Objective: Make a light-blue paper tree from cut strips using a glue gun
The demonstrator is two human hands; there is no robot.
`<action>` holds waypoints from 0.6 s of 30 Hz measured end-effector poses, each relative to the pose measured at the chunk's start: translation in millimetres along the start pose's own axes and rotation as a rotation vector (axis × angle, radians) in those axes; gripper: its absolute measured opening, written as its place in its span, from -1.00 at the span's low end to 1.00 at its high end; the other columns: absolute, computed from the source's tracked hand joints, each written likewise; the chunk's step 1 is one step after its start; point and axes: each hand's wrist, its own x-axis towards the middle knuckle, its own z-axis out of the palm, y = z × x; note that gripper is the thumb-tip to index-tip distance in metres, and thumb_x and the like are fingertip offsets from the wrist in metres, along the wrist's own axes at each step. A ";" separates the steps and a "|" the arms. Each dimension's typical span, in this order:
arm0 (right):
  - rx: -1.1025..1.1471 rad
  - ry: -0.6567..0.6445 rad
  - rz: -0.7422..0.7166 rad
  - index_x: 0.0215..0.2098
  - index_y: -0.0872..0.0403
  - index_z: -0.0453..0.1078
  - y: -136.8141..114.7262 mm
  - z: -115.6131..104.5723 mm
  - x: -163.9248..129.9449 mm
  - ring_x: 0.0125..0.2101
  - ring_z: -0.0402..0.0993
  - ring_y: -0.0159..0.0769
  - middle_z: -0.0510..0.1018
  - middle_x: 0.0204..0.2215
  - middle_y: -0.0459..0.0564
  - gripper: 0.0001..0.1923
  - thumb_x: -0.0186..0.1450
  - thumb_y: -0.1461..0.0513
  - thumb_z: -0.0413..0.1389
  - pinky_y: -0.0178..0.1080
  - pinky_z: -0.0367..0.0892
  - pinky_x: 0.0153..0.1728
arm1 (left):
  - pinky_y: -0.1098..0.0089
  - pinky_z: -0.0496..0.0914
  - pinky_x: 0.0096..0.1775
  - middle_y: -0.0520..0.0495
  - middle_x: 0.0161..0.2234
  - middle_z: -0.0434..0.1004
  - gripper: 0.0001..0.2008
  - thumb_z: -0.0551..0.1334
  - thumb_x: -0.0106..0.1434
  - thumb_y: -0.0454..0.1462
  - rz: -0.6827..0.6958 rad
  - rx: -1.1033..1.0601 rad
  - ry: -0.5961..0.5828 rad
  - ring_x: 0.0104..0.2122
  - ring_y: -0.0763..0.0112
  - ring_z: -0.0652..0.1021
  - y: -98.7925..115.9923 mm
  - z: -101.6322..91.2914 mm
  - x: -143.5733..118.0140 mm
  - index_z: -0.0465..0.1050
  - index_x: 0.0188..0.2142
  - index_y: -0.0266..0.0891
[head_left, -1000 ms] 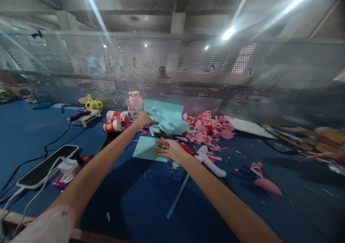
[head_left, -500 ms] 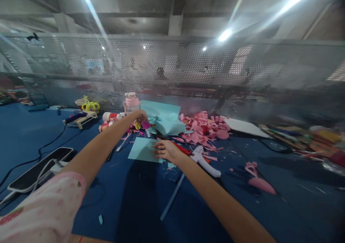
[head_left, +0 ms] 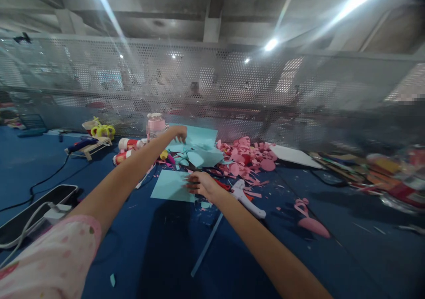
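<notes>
My left hand (head_left: 180, 134) reaches over the back light-blue sheet (head_left: 205, 135), fingers bent downward and a little apart, with nothing visible in them. Below it lie light-blue paper scraps (head_left: 194, 156). Nearer to me, my right hand (head_left: 203, 186) is open, its fingers spread at the right edge of a flat light-blue paper piece (head_left: 171, 186). The fingertips are slightly blurred, so I cannot tell if they touch the paper. Behind the right wrist, a red handle-like part (head_left: 223, 184) is partly hidden, close to a white glue gun (head_left: 247, 199).
A heap of pink cut pieces (head_left: 247, 155) lies right of centre, beside a white board (head_left: 295, 156). A pink jar (head_left: 155, 124) stands at the back left. A dark blue glue gun (head_left: 81, 145) rests on a small wooden rack. A perforated metal screen (head_left: 232, 82) closes off the back.
My left hand has moved right and up from beside the yellow and purple pieces to over the back blue sheet. My right hand stays over the front paper. The view shifted slightly.
</notes>
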 end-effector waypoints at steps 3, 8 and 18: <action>0.007 0.009 -0.006 -0.50 0.14 0.24 -0.9 -1.3 0.5 -0.64 0.41 -0.43 0.43 -0.60 -0.09 -0.91 0.14 0.36 -0.05 -0.35 0.30 -0.57 | 0.29 0.32 -0.14 -0.26 -0.20 0.47 -0.50 0.41 -0.22 -0.31 0.046 0.144 -0.011 -0.13 0.07 0.44 14.0 35.2 9.5 0.39 -0.23 -0.42; 0.014 0.018 -0.001 -0.50 0.14 0.23 0.0 -2.0 1.1 -0.67 0.39 -0.44 0.40 -0.63 -0.12 -0.91 0.16 0.35 -0.05 -0.31 0.34 -0.54 | 0.24 0.21 -0.03 -0.48 0.02 0.26 -0.21 0.42 -0.28 -0.20 0.150 0.259 0.063 0.04 -0.10 0.28 17.2 99.2 13.2 0.24 -0.05 -0.51; 0.043 0.022 -0.001 -0.48 0.15 0.26 -3.4 -4.1 2.5 -0.65 0.40 -0.42 0.42 -0.63 -0.10 -0.92 0.15 0.35 -0.03 -0.31 0.31 -0.53 | 0.30 0.27 -0.09 -0.29 -0.11 0.44 -0.48 0.31 -0.10 -0.38 0.151 0.116 0.172 -0.09 0.18 0.43 5.2 92.6 15.4 0.26 -0.10 -0.39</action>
